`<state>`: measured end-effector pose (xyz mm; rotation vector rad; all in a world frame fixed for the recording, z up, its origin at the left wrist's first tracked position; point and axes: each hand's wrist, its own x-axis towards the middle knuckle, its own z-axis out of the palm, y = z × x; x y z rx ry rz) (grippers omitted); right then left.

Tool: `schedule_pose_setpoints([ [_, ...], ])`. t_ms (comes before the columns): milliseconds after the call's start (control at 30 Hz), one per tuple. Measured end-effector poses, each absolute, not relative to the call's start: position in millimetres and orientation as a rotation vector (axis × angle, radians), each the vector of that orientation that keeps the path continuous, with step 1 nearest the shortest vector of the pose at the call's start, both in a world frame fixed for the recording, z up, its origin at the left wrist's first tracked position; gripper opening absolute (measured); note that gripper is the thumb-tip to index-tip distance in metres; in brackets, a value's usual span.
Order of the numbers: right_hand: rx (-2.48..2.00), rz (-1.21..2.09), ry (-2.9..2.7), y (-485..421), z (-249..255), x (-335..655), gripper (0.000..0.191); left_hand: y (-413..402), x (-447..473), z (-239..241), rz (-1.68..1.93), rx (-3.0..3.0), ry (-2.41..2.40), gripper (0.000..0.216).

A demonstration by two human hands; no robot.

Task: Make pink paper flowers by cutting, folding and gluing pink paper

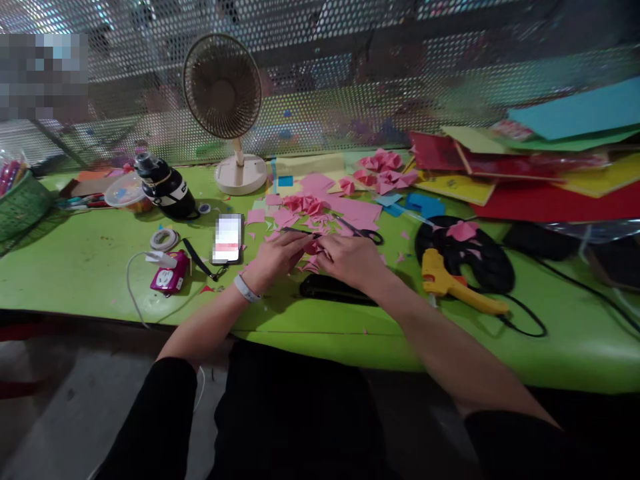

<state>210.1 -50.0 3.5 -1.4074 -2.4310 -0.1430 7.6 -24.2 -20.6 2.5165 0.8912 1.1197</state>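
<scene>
My left hand [280,259] and my right hand [350,260] meet over the green table [90,267], fingers pinched together on a small folded pink paper piece [314,248]. Several pink paper scraps and folded pieces [305,207] lie just beyond the hands. A thin dark tool [300,231] lies behind my left fingers. Black-handled scissors [367,233] rest beyond my right hand. A flat black case [335,288] sits under my right wrist. My left wrist wears a white band.
A yellow glue gun [450,283] lies on a black pad [470,257] at right, its cord trailing. Coloured paper sheets [550,167] pile at back right. A fan [225,100], black bottle [165,187], phone [228,239], tape rolls [164,239], pink charger [169,277] and green basket [20,203] stand left.
</scene>
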Motion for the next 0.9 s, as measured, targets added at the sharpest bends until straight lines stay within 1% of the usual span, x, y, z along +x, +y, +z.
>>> schedule_pose_setpoints([
  [100,-1.301,-0.04,-2.352,-50,7,215,0.024,-22,7,-20,1.12,2.328,0.901,0.024],
  [200,-1.206,0.201,-2.043,-45,15,228,0.02,-18,7,-20,1.142,1.799,0.937,0.027],
  [267,-1.177,0.416,-1.747,-41,19,236,0.017,-16,6,-18,1.108,1.439,0.915,0.032],
  [333,-1.147,0.697,-1.528,-36,20,240,0.016,-16,7,-16,1.069,1.207,0.868,0.035],
  [433,-1.084,1.167,-1.39,-33,16,236,0.023,-19,9,-12,1.066,1.047,0.829,0.037],
  [533,-1.007,1.454,-1.283,-35,12,227,0.029,-23,13,-7,1.067,0.999,0.811,0.036],
  [667,-0.894,1.58,-1.154,-37,9,221,0.03,-25,14,-8,1.068,1.014,0.788,0.037],
  [900,-0.808,1.628,-1.118,-36,5,221,0.027,-23,14,-11,1.079,1.006,0.773,0.037],
])
